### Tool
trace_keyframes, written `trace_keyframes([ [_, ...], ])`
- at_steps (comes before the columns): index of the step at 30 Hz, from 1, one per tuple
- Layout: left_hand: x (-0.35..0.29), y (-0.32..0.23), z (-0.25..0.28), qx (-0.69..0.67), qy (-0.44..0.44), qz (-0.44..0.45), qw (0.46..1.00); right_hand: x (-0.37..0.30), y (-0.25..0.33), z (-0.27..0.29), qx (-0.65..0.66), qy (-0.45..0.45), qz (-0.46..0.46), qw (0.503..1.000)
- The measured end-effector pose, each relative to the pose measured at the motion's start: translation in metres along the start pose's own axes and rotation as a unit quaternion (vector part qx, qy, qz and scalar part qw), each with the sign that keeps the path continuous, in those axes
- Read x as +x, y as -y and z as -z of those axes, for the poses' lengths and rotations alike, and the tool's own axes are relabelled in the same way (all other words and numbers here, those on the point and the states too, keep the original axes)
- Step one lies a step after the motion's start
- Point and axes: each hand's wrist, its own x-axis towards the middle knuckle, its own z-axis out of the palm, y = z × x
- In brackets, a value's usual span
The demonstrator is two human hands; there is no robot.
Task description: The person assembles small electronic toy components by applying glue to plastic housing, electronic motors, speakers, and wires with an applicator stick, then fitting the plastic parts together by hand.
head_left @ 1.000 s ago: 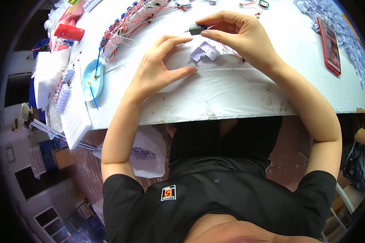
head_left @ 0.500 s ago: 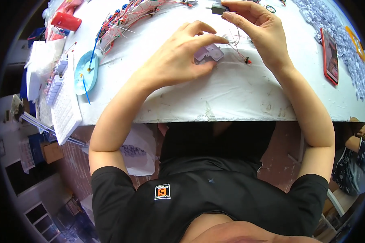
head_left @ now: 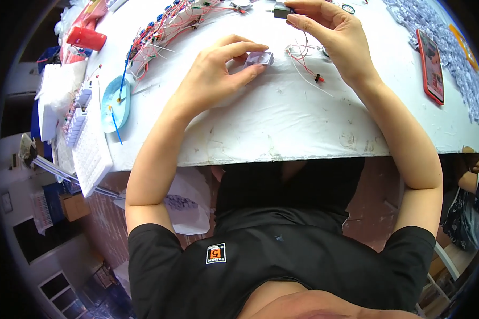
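Observation:
Between the thumb and fingers of my left hand (head_left: pixel 221 66) is a small translucent pale-purple plastic housing (head_left: pixel 261 58), held just over the white tabletop. My right hand (head_left: pixel 335 37) is raised at the far side of the table, pinching a small dark-grey motor (head_left: pixel 282 10) whose thin shaft points left. Thin red and white wires (head_left: pixel 302 56) trail beneath the right hand and lie on the table, with a small red-and-black connector (head_left: pixel 319 78) at one end.
A bundle of wired parts (head_left: pixel 170 26) lies at the far left. Near it are a light-blue dish (head_left: pixel 115 109) with blue-handled brushes and a white tray (head_left: pixel 93 154). On the right are a red-cased phone (head_left: pixel 431 66) and a pile of clear plastic pieces (head_left: pixel 452 58).
My left hand has moved left with the plastic housing, its fingers now closed on it. My right hand still holds the motor, slightly further left. The whole view has shifted a little.

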Motion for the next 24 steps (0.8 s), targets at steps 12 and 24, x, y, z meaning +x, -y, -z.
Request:
trace_keyframes([
  [12,0.004,0.021,0.012,-0.328,0.029,0.145,0.933,-0.002,0.002,0.0,-0.008,0.003,-0.02,1.0],
  [24,0.003,0.03,0.014,-0.409,0.015,0.176,0.896,-0.004,0.006,-0.003,0.006,0.014,-0.041,0.999],
])
